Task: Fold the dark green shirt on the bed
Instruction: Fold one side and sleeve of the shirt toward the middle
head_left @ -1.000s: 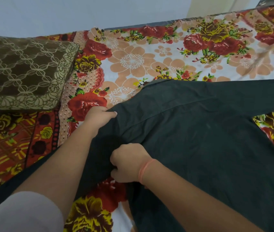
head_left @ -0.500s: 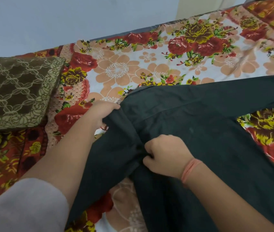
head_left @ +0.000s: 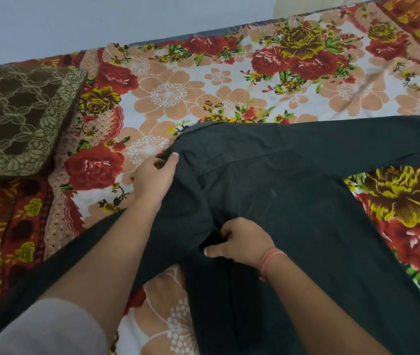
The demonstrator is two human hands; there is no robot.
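Observation:
The dark green shirt (head_left: pixel 293 201) lies spread across the flowered bed sheet (head_left: pixel 203 80), one sleeve stretching off to the right edge and another running down to the lower left under my left arm. My left hand (head_left: pixel 153 176) pinches the shirt's shoulder edge at its upper left corner. My right hand (head_left: pixel 239 243) is closed on a bunch of the fabric near the armpit seam, a pink band on its wrist.
A brown patterned pillow (head_left: pixel 16 119) lies at the left of the bed. A pale wall (head_left: pixel 101 19) runs behind the bed's far edge. The sheet shows around the shirt on the far side and the right.
Both hands keep their hold on the shirt. My right hand has shifted right and up with the bunched fabric, folding the left sleeve area inward. The view has panned slightly.

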